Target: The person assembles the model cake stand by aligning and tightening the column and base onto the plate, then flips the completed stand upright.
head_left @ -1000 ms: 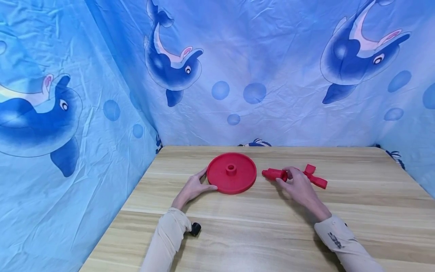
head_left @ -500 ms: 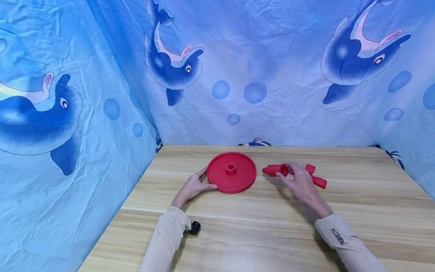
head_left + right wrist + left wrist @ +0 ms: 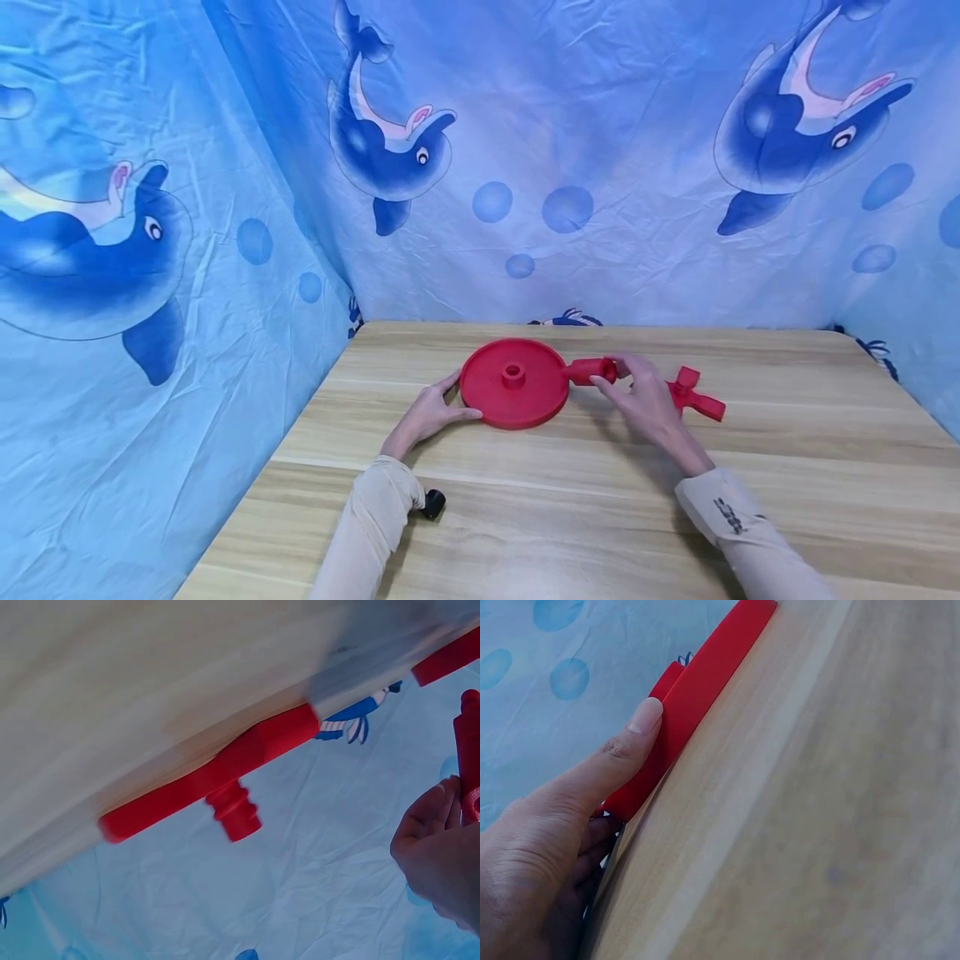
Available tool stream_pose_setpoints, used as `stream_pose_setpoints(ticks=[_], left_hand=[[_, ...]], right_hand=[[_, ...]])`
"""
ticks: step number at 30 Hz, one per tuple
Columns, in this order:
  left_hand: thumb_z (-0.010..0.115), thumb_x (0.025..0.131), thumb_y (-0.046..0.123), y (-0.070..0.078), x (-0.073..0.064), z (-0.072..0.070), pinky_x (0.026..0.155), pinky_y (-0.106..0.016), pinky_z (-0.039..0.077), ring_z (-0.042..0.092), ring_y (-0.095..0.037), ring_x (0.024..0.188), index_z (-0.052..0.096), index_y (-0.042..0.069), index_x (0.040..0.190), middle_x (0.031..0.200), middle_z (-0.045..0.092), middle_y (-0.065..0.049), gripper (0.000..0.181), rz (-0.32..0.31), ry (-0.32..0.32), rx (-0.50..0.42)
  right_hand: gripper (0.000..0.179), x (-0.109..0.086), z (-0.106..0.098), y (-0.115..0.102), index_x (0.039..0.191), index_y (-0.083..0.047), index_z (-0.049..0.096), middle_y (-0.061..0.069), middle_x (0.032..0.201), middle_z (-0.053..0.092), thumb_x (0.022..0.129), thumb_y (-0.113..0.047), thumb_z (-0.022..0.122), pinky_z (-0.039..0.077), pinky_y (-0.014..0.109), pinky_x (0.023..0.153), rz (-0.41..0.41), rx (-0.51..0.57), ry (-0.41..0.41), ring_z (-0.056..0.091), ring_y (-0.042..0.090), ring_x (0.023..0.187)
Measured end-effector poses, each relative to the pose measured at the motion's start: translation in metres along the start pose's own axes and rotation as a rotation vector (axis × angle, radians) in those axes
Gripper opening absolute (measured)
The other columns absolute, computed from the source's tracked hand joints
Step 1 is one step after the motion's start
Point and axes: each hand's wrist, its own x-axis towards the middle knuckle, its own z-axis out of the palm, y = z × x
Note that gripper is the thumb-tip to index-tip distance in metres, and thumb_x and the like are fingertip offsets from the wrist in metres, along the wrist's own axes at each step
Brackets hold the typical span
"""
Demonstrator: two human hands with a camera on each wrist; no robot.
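1. The left hand (image 3: 426,414) is at the left side of the red round tray (image 3: 487,394); its grip is spread wide, with the thumb against the near part of the rim and the fingers farther back.
2. The tray lies flat on the wood-grain worktop (image 3: 555,517), a short hollow socket (image 3: 513,377) rising from its middle.
3. The right hand (image 3: 643,404) pinches the red stepped tube (image 3: 587,372) near its hollow end; its grip is closed to the tube's width, thumb on the near side.
4. The tube is raised just right of the tray, narrow tip toward the rim; the right wrist view shows a gap between them.
5. The red bladed piece (image 3: 684,390) lies on the worktop beyond the right hand, partly hidden in the head view; a ribbed peg (image 3: 234,811) stands up from it.
6. Behind the worktop hangs a blue dolphin-print cloth (image 3: 525,125).
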Motion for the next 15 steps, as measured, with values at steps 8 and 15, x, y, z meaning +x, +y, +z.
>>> stream_pose_setpoints(ticks=[8, 15], left_hand=[[0.089, 0.081, 0.044, -0.001, 0.0, 0.0, 0.1, -0.044, 0.046, 0.052, -0.028, 0.113, 0.041, 0.011, 0.16, 0.149, 0.053, -0.019, 0.099, 0.014, 0.006, 0.019], [0.089, 0.081, 0.044, -0.002, 0.0, 0.0, 0.096, -0.042, 0.045, 0.051, -0.028, 0.114, 0.04, 0.01, 0.16, 0.151, 0.052, -0.018, 0.098, 0.017, 0.002, 0.014]], right_hand=[[0.044, 0.008, 0.014, -0.01, 0.129, -0.002, 0.067, 0.013, 0.11, 0.065, 0.095, -0.027, 0.079, 0.052, 0.045, 0.081, -0.021, 0.052, 0.0, 0.059, 0.032, 0.102], [0.044, 0.013, 0.024, -0.019, 0.13, -0.003, 0.067, 0.012, 0.111, 0.065, 0.095, -0.027, 0.079, 0.054, 0.048, 0.086, -0.026, 0.055, -0.018, 0.059, 0.031, 0.104]])
